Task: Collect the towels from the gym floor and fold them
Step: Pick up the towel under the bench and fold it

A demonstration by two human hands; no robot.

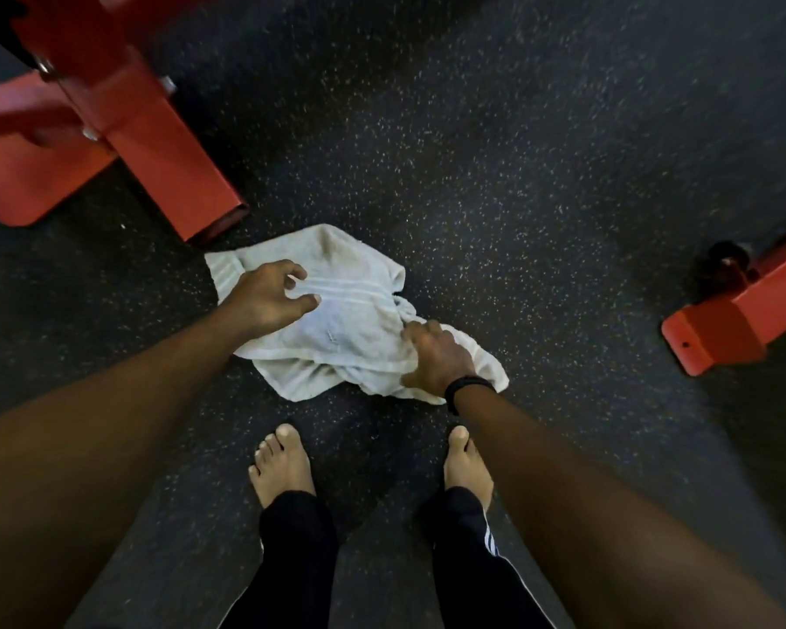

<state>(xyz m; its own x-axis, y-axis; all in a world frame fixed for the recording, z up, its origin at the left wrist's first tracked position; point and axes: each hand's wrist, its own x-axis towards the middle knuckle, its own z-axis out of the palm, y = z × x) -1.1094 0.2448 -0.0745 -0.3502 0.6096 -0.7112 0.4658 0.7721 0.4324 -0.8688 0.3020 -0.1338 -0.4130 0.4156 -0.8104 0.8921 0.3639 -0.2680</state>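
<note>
A crumpled white towel (350,331) with pale woven stripes lies on the dark speckled gym floor in front of my bare feet. My left hand (268,297) is over the towel's upper left part, at the striped band, with fingers spread and loosely curled and no cloth caught between them. My right hand (436,360), with a black band on its wrist, is on the towel's right side, and its fingers curl down into a bunched fold of the cloth. The towel's right corner is hidden under that hand.
A red steel machine frame (155,143) stands at the upper left, and its foot ends just beyond the towel. Another red frame foot (722,329) sits at the right edge. My feet (282,465) stand close behind the towel on the rubber floor (518,174).
</note>
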